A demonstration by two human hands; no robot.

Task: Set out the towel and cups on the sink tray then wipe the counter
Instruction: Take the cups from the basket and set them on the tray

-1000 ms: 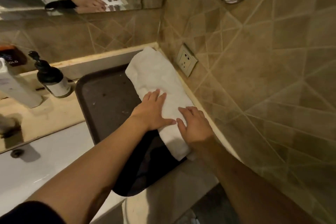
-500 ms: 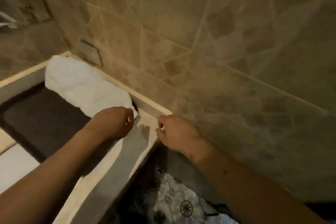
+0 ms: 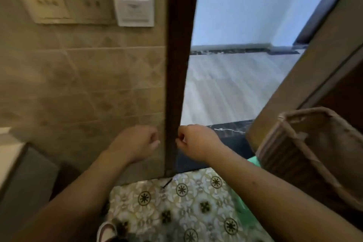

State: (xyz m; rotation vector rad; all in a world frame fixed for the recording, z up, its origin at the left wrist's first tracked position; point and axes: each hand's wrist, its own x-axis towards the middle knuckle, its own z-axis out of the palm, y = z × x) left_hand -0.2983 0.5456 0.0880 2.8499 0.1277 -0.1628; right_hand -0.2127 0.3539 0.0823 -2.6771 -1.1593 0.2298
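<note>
Apparently mid-task: both the left hand (image 3: 137,142) and right hand (image 3: 193,141) hang loosely curled and empty, woven brown basket (image 3: 306,149) rightward; towel, cups, tray unseen.

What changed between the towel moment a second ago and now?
Both hands let go of the towel and curled loosely; the view swung right, away from the tray to the door frame and basket. Left hand and right hand remain empty, side by side.
</note>
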